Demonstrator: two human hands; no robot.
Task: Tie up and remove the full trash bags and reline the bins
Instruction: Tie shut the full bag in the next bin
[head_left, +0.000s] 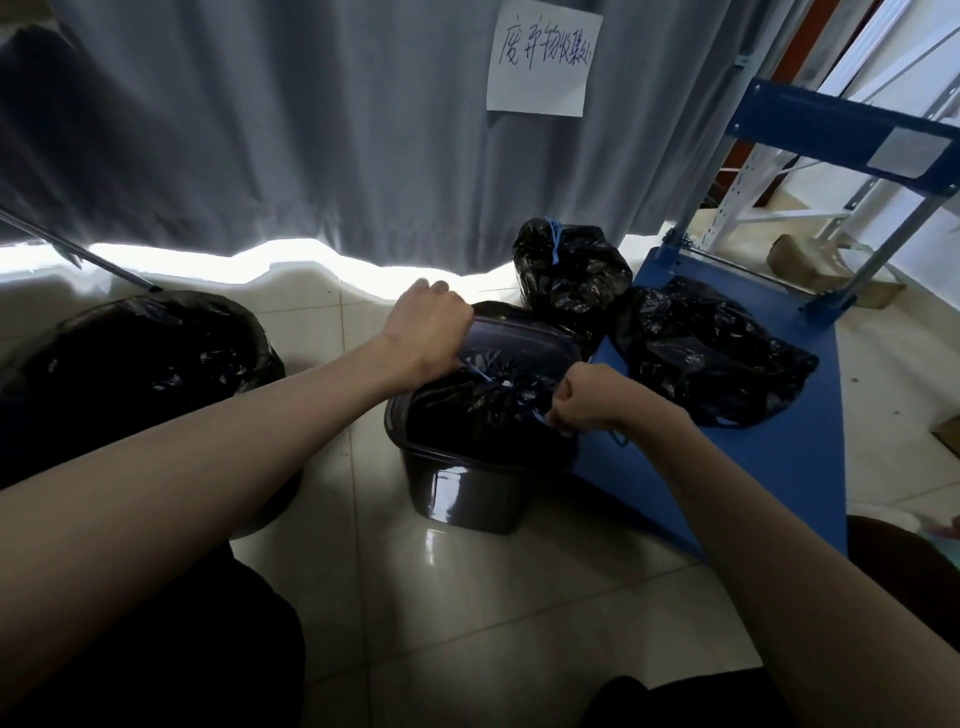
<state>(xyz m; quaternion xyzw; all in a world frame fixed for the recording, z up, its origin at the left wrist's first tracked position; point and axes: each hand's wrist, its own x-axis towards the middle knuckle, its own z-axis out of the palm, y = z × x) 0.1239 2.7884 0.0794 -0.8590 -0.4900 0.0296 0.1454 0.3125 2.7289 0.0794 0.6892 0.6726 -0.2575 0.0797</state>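
A dark square bin stands on the tiled floor in the middle, holding a black trash bag gathered at its top by a blue drawstring. My left hand is closed on one end of the drawstring at the bin's far left rim. My right hand is fisted on the other end at the near right. The string runs taut between them. A second bin lined with a black bag sits to the left.
A tied black bag with a blue tie stands behind the bin. Another black bag lies on a blue platform cart to the right. A grey curtain with a paper sign hangs behind. A metal pole slants at left.
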